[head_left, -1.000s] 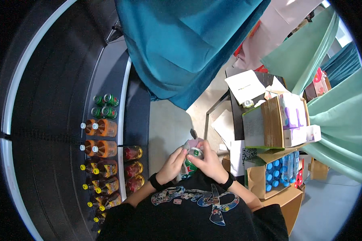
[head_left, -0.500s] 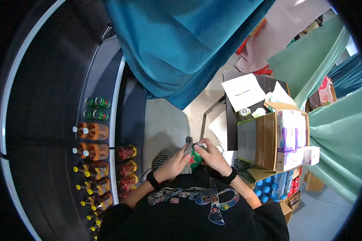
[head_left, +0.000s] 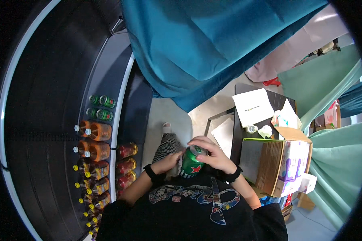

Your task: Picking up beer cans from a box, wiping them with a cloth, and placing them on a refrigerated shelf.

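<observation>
A green drink can with a red star stands upright in front of my body. My right hand is closed round its upper part, with the thumb on the near side and the fingers over the far side of the rim. Just left of the can is my left hand, its fingers bent and pressed together. A sliver of something greyish shows between those fingertips and the can; what it is I cannot make out.
On the left, a shelf carries green cans, orange drink bottles and yellow-capped bottles. Red drinks stand lower. A dark table at right holds papers and a box. A blue curtain hangs ahead.
My left hand has drawn back leftward from the can, and the grey cloth at it has mostly gone from sight. The can now stands more upright in my right hand. The view has shifted slightly.
</observation>
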Demonstrator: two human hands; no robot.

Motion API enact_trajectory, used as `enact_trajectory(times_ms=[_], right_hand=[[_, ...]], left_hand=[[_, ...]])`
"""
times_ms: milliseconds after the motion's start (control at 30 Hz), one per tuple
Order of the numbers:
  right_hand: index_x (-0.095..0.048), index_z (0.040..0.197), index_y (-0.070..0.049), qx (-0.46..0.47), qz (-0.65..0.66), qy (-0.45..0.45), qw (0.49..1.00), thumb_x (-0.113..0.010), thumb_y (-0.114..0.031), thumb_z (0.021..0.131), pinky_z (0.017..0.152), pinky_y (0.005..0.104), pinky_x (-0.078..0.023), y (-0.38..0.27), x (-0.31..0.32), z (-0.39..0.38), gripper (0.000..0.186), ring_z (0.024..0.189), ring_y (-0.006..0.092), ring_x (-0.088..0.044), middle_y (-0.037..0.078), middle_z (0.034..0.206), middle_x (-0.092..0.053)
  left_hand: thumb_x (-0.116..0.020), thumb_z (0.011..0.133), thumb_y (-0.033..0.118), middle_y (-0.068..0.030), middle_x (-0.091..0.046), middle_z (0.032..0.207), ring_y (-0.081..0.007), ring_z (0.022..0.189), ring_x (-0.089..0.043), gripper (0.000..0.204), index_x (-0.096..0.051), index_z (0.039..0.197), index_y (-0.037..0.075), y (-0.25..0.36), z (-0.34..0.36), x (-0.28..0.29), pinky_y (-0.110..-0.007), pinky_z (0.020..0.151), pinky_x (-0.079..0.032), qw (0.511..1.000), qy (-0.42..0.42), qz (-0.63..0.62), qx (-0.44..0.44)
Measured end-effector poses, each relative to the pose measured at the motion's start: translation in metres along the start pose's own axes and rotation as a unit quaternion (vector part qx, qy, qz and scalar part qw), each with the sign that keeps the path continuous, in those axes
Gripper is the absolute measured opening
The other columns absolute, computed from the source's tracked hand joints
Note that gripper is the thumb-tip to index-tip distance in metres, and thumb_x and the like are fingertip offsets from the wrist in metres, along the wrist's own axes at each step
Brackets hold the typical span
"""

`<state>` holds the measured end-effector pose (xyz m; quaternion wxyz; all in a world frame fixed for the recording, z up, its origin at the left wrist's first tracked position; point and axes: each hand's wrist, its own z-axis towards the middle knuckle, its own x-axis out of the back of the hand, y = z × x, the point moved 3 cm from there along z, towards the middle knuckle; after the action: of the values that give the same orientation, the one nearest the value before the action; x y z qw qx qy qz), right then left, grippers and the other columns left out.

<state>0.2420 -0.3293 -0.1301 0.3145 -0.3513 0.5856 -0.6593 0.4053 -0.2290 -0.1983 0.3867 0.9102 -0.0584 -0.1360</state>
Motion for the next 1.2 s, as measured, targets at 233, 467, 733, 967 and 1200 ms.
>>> enact_trajectory(times_ms=[233,467,733,967,1200], right_hand=[[-0.053,0.125,-0.005,-0.094,0.012,0.013,0.995,-0.07,-0.022,0.079,0.096,0.0336,-0.038,-0.015,0.015,0.058,0.051,0.116,0.0248,-0.049,0.013,0.125,-0.051],[-0.055,0.119,-0.005,-0.027,-0.028,0.06,0.997,-0.077,-0.023,0.071,0.098,0.035,-0.038,-0.012,0.021,0.119,0.056,0.117,0.0248,-0.049,0.011,0.124,-0.053],[-0.062,0.102,-0.002,0.002,-0.23,0.11,0.967,-0.076,-0.022,0.072,0.086,0.0349,-0.046,-0.009,0.013,0.179,0.038,0.103,0.0283,-0.056,0.014,0.111,-0.058],[-0.061,0.09,0.0,-0.035,-0.196,0.102,0.975,-0.077,-0.022,0.071,0.067,0.0342,-0.049,-0.021,-0.018,0.237,0.034,0.078,0.0303,-0.061,0.015,0.094,-0.061],[-0.064,0.094,-0.002,-0.103,-0.114,-0.012,0.988,-0.077,-0.023,0.073,0.07,0.0291,-0.048,-0.002,-0.019,0.277,0.033,0.078,0.0195,-0.064,0.012,0.091,-0.066]], left_hand=[[-0.038,0.099,0.033,-0.0057,-0.057,0.118,-0.0128,0.106,-0.053,0.044,-0.048,0.128,0.001,0.046,0.04,0.053,-0.027,0.096,-0.039,0.957,-0.031,-0.274,-0.093],[-0.044,0.097,0.036,-0.005,-0.06,0.111,-0.0111,0.101,-0.056,0.039,-0.055,0.115,0.004,0.099,0.055,0.1,-0.027,0.09,-0.043,0.934,-0.102,-0.33,-0.096],[-0.041,0.098,0.034,-0.0086,-0.055,0.122,-0.0161,0.11,-0.053,0.043,-0.047,0.127,0.003,0.137,0.022,0.15,-0.031,0.098,-0.04,0.946,0.017,-0.314,-0.075],[-0.039,0.097,0.042,-0.0099,-0.059,0.114,-0.0164,0.105,-0.055,0.05,-0.049,0.124,0.0,0.115,0.028,0.209,-0.03,0.095,-0.041,0.971,0.093,-0.191,-0.11],[-0.036,0.1,0.031,-0.0042,-0.059,0.114,-0.0129,0.104,-0.054,0.04,-0.052,0.123,0.003,0.111,0.025,0.238,-0.026,0.097,-0.037,0.945,0.168,-0.271,-0.079]])
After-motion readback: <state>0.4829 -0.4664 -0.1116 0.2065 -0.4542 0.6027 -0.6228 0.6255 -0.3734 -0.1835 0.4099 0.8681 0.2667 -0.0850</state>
